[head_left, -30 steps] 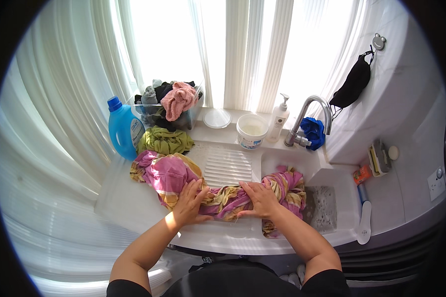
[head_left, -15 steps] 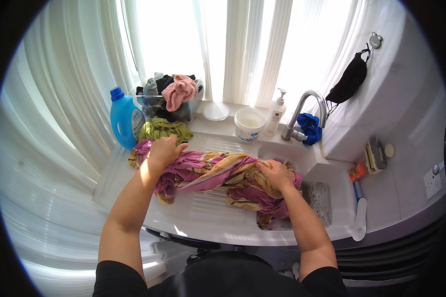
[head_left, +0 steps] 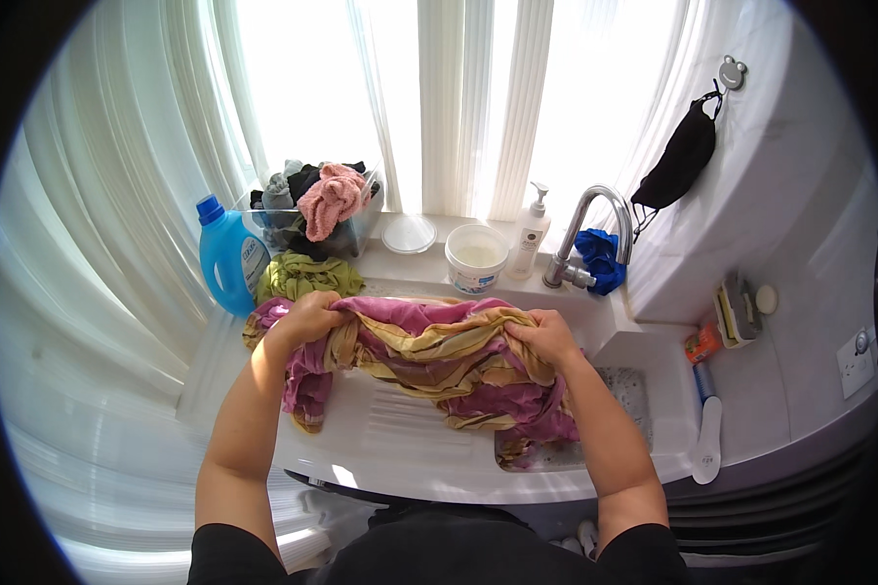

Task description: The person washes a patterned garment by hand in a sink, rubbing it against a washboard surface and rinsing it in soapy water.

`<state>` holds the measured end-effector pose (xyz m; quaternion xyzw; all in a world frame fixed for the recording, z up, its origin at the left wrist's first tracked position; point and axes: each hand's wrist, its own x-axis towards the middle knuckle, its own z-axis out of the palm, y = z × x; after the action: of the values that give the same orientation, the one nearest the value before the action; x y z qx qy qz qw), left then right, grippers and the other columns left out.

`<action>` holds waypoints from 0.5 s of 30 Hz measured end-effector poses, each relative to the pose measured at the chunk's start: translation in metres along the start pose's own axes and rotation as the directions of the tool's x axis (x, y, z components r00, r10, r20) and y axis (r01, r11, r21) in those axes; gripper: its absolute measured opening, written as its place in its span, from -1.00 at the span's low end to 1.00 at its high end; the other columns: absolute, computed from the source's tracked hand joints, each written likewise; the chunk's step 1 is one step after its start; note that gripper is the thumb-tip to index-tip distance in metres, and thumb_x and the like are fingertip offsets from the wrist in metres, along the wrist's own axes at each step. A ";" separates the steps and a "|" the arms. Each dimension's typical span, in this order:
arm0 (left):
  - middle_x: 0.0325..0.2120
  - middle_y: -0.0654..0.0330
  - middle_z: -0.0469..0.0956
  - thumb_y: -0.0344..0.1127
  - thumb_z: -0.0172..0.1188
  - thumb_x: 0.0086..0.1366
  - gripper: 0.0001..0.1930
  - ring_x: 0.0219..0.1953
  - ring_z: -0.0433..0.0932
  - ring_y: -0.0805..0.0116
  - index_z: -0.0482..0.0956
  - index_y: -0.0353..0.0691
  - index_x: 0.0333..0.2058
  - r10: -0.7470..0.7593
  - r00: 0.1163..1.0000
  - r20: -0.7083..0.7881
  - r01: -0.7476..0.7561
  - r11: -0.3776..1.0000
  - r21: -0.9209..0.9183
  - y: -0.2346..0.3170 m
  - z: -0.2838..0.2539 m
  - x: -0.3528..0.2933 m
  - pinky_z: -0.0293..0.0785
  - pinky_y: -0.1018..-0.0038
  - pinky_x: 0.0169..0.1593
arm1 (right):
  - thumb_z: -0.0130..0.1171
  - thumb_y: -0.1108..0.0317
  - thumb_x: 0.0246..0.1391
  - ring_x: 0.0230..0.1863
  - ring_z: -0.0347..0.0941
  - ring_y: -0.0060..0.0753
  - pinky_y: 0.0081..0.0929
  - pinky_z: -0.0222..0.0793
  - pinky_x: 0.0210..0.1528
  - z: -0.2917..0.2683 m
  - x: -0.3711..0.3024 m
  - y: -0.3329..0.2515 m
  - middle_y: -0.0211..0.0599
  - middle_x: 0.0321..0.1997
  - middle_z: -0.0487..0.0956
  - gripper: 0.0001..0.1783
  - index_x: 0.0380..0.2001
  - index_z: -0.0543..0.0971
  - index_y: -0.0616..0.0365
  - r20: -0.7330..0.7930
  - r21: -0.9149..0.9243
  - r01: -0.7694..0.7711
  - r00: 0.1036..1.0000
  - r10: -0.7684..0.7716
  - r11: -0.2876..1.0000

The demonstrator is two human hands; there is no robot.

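Observation:
A bunched pink and yellow striped cloth (head_left: 429, 341) stretches between my hands above the ribbed drainboard of a white laundry sink (head_left: 400, 414). My left hand (head_left: 310, 320) is closed on its left part, with a loose end hanging below and more cloth lying beyond the wrist. Farther right, my right hand (head_left: 544, 339) grips the cloth near the basin. Its lower right folds droop into the basin (head_left: 622, 390), where bubbly water shows. The cloth's exact kind cannot be made out. A crumpled green cloth (head_left: 307, 277) lies just beyond my left hand.
A blue detergent bottle (head_left: 226, 258) and a clear bin (head_left: 366, 210) of clothes stand at the back left. Along the ledge are a round lid (head_left: 409, 234), a white tub (head_left: 476, 257), a pump bottle (head_left: 529, 239) and a faucet (head_left: 595, 210). A white-handled brush (head_left: 708, 439) rests at right.
The cloth has gone from a twisted roll to a looser, spread span with its yellow stripes facing up. My left hand has turned over and sits slightly nearer. The view has shifted slightly.

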<state>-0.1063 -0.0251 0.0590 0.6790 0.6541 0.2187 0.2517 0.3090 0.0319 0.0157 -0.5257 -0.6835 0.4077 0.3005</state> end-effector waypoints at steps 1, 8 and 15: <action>-0.32 -0.14 0.65 0.03 0.24 0.22 -0.56 -0.19 0.64 -0.02 0.65 -0.33 -0.29 -0.113 0.990 0.085 0.120 0.989 -0.086 -0.003 0.000 0.013 0.51 0.20 -0.13 | 0.26 -0.07 0.05 -0.24 0.60 0.04 -0.14 0.45 -0.21 0.001 0.008 -0.012 -0.08 -0.36 0.67 -0.57 -0.36 0.68 0.13 -0.100 -0.091 0.013 0.995 -0.022 0.996; -0.09 -0.16 0.60 0.04 0.02 0.30 -0.46 0.00 0.56 -0.15 0.54 -0.34 0.00 -0.414 0.910 -0.012 0.382 0.828 0.411 0.016 0.108 0.021 0.46 0.14 0.09 | 0.19 -0.14 0.07 -0.23 0.57 0.03 -0.07 0.43 -0.08 0.124 -0.026 0.000 -0.03 -0.32 0.63 -0.49 -0.17 0.62 0.08 -0.145 -0.663 0.321 0.831 -0.537 0.676; 0.06 -0.19 0.49 0.18 -0.07 0.36 -0.36 0.15 0.43 -0.13 0.47 -0.31 0.11 -0.041 0.972 -0.232 0.067 0.992 0.108 -0.004 0.111 0.078 0.35 0.17 0.22 | -0.04 -0.30 0.18 0.11 0.44 0.11 -0.12 0.37 0.12 0.077 0.063 -0.029 0.13 0.03 0.56 -0.28 0.03 0.60 0.11 -0.080 -0.537 -0.052 0.997 0.011 0.842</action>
<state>-0.0361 0.0471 -0.0328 0.6444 0.7085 0.2509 0.1408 0.2142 0.0703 0.0028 -0.6146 -0.7502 0.1848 0.1591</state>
